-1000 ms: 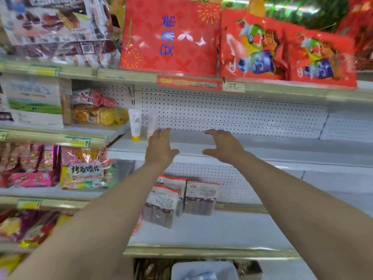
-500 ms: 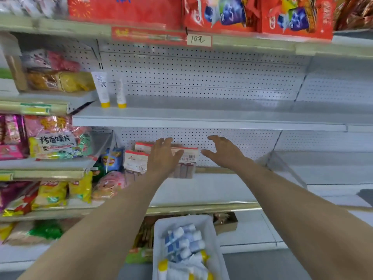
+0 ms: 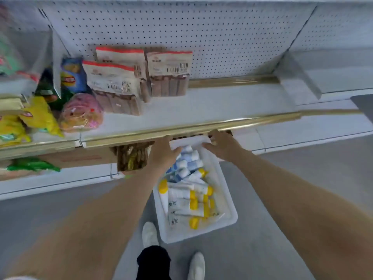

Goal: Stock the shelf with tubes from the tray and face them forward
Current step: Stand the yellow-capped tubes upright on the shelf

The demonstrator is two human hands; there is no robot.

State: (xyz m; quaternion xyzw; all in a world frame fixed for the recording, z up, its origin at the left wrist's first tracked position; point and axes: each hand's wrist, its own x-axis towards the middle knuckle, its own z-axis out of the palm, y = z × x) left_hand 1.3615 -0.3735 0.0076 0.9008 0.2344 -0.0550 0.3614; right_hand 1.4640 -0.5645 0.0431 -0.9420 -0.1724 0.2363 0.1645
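A white plastic tray stands on the grey floor in front of the shelving. It holds several white tubes: yellow-capped ones at the near end, white-capped blue-and-white ones at the far end. My left hand hovers over the tray's far left corner, fingers spread and holding nothing. My right hand hangs above the tray's far right edge, fingers relaxed and empty. The shelf with the standing tubes is out of view.
A white shelf with a gold front rail juts out just above the hands. On it lie brown biscuit packs and snack bags. My white shoes stand beside the tray. A cardboard box sits under the shelf.
The view has tilted down from the upper shelf to the floor. Both hands dropped from shelf height to just over the tray's far end, still empty.
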